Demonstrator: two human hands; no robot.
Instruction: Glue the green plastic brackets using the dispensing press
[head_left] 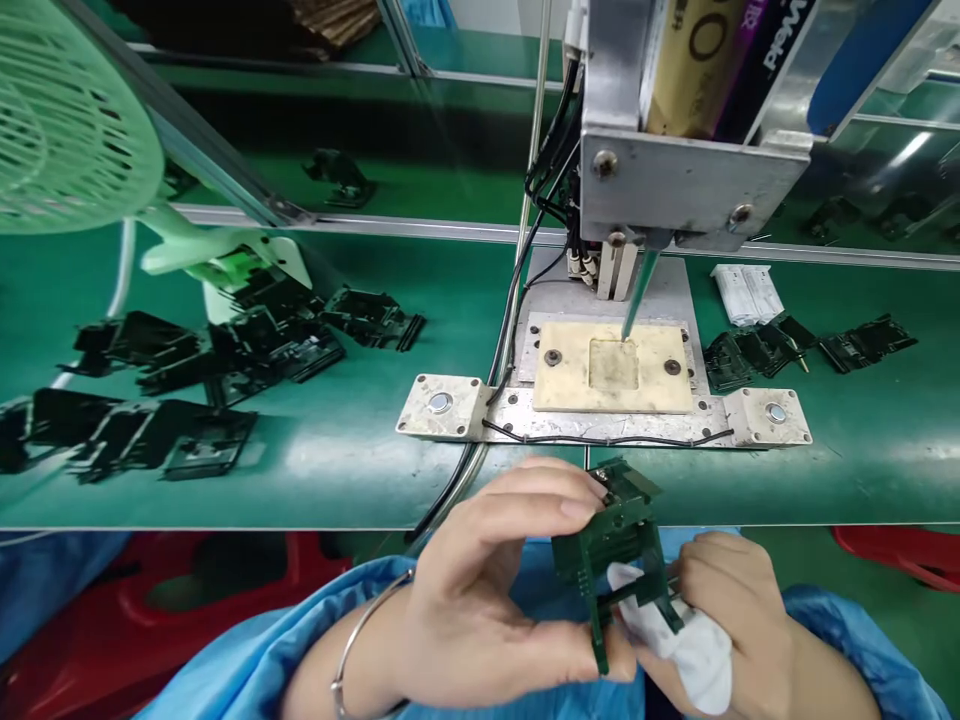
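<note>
My left hand [480, 590] pinches a small dark green plastic part [619, 545] between thumb and fingers, just in front of the table edge. My right hand [731, 610] is closed around a white cloth [694, 640] and presses it against the lower side of the same part. Both hands are over my lap, in blue sleeves. A thin bracelet [367, 625] circles my left wrist.
A metal fixture with a beige nest plate [611, 368] and a dispensing needle [636, 300] stands on the green table [360, 470]. Several black parts [225, 360] lie at left, more [795, 350] at right. A green fan [67, 120] hangs at upper left. Red stools [172, 600] below.
</note>
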